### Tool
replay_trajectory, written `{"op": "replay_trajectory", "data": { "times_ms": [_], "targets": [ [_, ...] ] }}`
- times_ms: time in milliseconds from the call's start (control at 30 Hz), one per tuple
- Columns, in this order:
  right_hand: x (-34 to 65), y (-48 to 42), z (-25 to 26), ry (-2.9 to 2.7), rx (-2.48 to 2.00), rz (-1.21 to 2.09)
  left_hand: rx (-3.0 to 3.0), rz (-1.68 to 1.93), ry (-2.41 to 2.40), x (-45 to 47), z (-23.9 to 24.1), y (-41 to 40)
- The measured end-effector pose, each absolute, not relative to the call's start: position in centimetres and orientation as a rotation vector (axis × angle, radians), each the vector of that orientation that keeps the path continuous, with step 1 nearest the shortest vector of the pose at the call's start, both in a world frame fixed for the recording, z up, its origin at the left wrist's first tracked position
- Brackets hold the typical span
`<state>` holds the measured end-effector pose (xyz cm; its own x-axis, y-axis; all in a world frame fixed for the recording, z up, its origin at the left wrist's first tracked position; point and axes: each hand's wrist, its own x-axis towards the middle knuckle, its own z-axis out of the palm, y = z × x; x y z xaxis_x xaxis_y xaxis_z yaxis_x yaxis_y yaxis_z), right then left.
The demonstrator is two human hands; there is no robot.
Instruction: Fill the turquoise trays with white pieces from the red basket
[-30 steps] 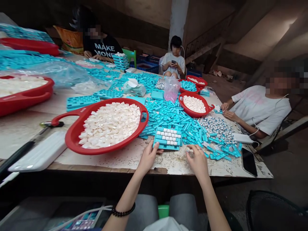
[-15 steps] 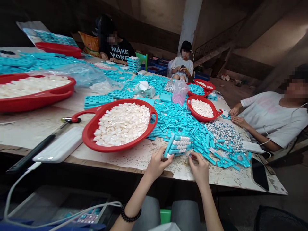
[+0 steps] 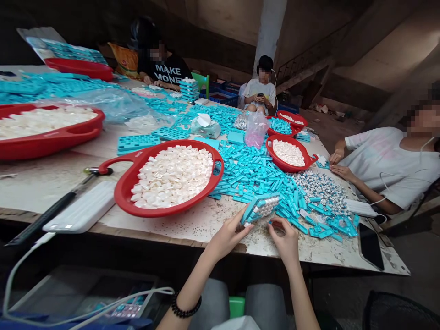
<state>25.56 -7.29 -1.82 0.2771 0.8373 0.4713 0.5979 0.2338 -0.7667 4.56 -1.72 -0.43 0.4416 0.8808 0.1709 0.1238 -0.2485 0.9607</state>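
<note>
My left hand (image 3: 223, 237) is closed on a turquoise plastic panel (image 3: 264, 206) set with rows of white key-like pieces, held tilted above the table's front edge. Just to its right is my right hand (image 3: 286, 239), apart from the panel, thumb and fingers pinched together. Something small and blue shows at those fingertips, too small to name. Beyond both hands spreads a heap of loose turquoise strips (image 3: 250, 167). To the left stands a red basin (image 3: 154, 212) filled with white plastic pieces (image 3: 173, 176).
A white power bank (image 3: 80, 208) and a black-handled hammer (image 3: 51, 215) lie at left. Small white-and-blue parts (image 3: 321, 192) are heaped at right, near a phone (image 3: 370, 246). Another red basin (image 3: 305, 166) stands beyond. A co-worker (image 3: 385, 156) sits at right; two other people sit farther back.
My left hand has turned the panel, so its rows now slant and its turquoise edge shows along the top. My right hand has stayed nearly in place.
</note>
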Motion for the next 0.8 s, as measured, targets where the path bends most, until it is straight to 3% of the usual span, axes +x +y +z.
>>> {"op": "replay_trajectory", "data": {
  "times_ms": [533, 800],
  "targets": [
    [25.7, -7.3, -1.9, -1.358, -1.45, 0.418, 1.564, 0.873, 0.778, 5.2, -1.9, -0.6],
    [25.8, -7.4, -2.1, -1.35, -1.455, 0.397, 1.653, 0.95, 0.944, 5.0, -1.0, -1.3]
  ]
}}
